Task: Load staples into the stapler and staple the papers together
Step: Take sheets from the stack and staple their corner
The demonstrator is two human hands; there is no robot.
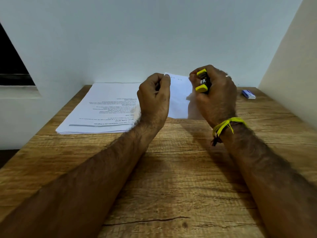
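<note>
My right hand (217, 98) grips a small yellow and black stapler (202, 81), its jaws at the right edge of a raised white sheet set (179, 97). My left hand (154, 98) pinches the top left corner of those same sheets, holding them up off the table. Several short staple marks show along the sheets' top edge. A thicker stack of printed papers (103, 109) lies flat on the wooden table (180, 169) to the left. A small blue and white staple box (248, 94) rests at the far right of the table.
White walls close the table in at the back and right. A dark opening (12, 66) is at the far left. Yellow thread is tied around my right wrist (226, 126), and a ring sits on a right finger.
</note>
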